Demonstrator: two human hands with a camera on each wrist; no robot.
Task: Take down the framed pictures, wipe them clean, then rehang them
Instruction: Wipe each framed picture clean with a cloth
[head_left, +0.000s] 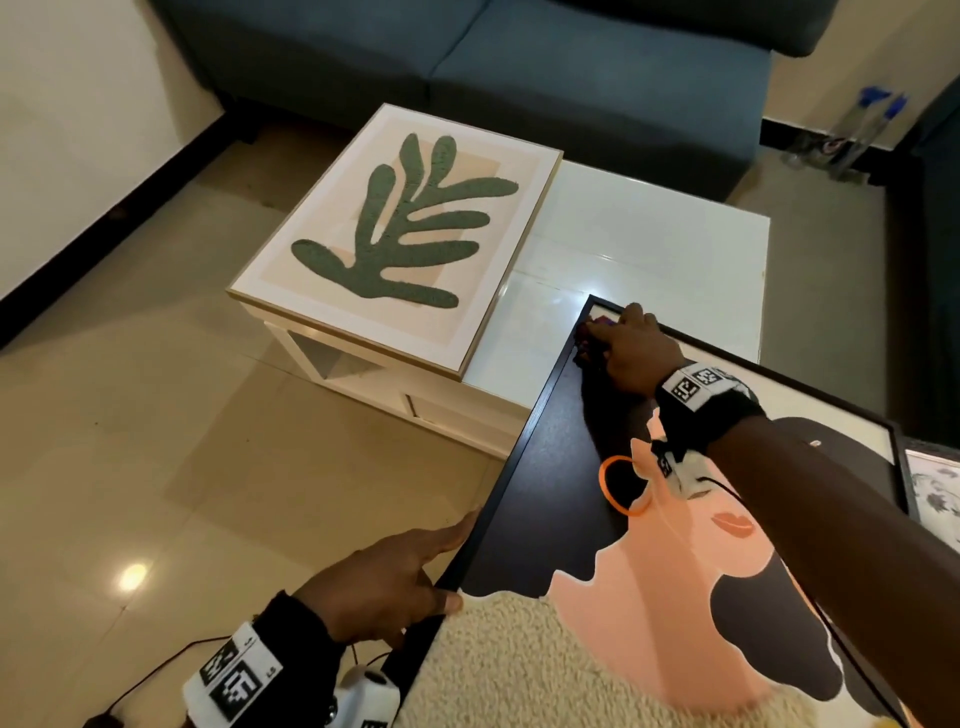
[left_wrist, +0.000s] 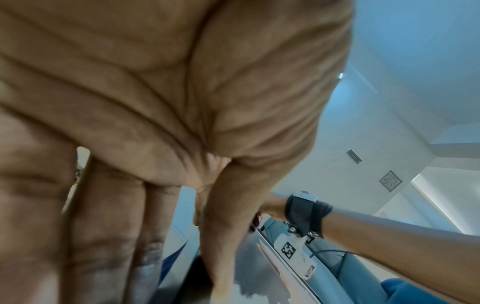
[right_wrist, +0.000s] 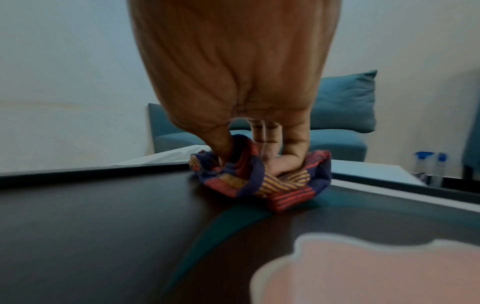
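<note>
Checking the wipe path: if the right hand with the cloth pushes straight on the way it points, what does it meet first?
Probably the black frame's far edge: the right hand and cloth sit just short of it. Past it comes the white table. Depth is approximate.

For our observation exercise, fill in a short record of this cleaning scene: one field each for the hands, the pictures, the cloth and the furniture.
left hand: grips the black frame's near-left edge
right hand: presses a striped cloth on the far corner
portrait picture: black-framed, being wiped
leaf picture: lies flat on the white table, untouched
behind: blue sofa
</note>
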